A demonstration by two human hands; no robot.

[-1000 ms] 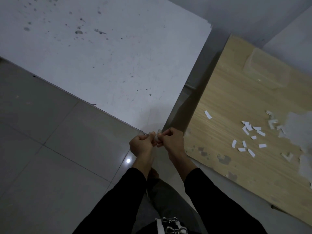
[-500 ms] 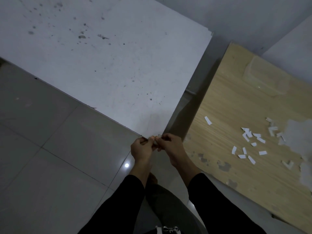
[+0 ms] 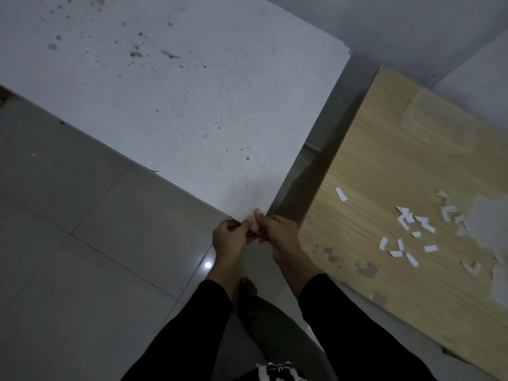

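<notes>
From the head camera, the left hand [image 3: 229,239] and right hand [image 3: 279,233] meet at the near corner of the white board [image 3: 192,105], both pinching a small white piece [image 3: 254,227] (too small to identify). Right of that corner, paper scraps [image 3: 406,219] lie on the wooden worktop [image 3: 384,149].

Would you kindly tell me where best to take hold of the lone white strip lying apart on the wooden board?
Likely by one short end, pinched from above: the lone strip lies flat on the wooden board, apart from the other strips, leaving only its ends to lift.
</notes>
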